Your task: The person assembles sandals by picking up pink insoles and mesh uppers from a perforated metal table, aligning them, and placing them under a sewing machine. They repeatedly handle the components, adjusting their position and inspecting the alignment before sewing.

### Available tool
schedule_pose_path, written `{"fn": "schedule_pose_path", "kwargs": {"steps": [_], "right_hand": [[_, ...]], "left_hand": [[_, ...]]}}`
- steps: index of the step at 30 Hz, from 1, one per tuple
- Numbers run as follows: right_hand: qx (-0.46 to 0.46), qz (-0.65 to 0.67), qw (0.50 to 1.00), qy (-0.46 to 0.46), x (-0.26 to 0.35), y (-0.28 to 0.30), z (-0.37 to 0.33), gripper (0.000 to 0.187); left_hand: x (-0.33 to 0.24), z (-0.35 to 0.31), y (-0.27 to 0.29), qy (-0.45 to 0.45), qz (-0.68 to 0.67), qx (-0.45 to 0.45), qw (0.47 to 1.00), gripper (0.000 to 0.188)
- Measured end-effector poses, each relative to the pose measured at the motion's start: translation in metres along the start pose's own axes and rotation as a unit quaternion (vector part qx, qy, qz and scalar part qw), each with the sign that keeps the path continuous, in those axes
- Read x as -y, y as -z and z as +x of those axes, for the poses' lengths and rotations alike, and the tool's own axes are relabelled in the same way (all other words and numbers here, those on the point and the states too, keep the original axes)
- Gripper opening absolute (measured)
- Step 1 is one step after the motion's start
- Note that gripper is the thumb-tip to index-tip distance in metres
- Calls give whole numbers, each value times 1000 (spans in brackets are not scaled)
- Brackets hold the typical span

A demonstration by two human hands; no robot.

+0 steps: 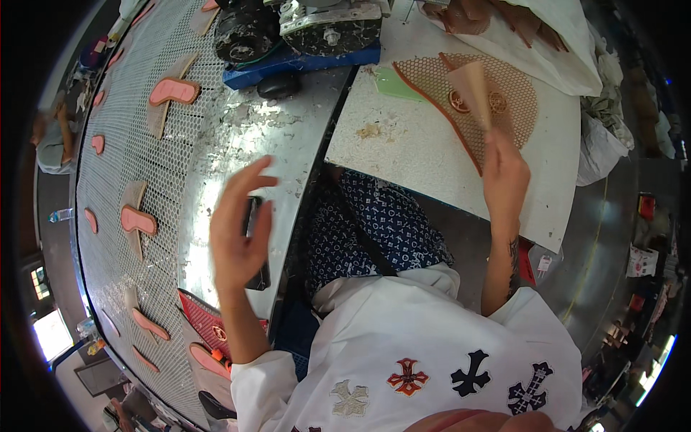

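My right hand (506,176) pinches the lower end of a tan, tapered piece (473,90), slightly blurred and held up over the white tabletop. Behind it lie brown mesh shoe-upper pieces (432,83) with orange-brown edging and round emblems. A flat green piece (397,86) pokes out beside them. Over the bare metal strip hovers my left hand (243,227), fingers spread and holding nothing. Partly hidden behind that hand is a dark, flat object (259,277). Below my left wrist sits a red shoe-upper piece (209,320).
On the left, a mesh conveyor (108,266) carries several pink sole-shaped pieces (173,91) with tan material. A machine (331,32) on a blue base stands ahead. A white sack (561,43) holding brown pieces is at far right. Another person (54,144) is across the conveyor.
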State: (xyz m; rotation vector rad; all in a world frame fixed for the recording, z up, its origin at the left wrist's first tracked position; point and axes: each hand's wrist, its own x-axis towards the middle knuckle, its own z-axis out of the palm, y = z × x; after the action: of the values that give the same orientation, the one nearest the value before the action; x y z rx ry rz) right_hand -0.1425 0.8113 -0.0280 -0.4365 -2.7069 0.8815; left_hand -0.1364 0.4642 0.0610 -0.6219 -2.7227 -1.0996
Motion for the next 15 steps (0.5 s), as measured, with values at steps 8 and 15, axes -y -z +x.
{"fn": "schedule_pose_path", "kwargs": {"steps": [8, 15], "right_hand": [[-98, 185, 940, 269, 46, -5, -27, 22], [48, 180, 903, 387, 64, -15, -37, 33]], "left_hand": [[-44, 23, -110, 26, -332, 49, 942, 80], [-49, 28, -107, 228, -516, -32, 825, 60]]}}
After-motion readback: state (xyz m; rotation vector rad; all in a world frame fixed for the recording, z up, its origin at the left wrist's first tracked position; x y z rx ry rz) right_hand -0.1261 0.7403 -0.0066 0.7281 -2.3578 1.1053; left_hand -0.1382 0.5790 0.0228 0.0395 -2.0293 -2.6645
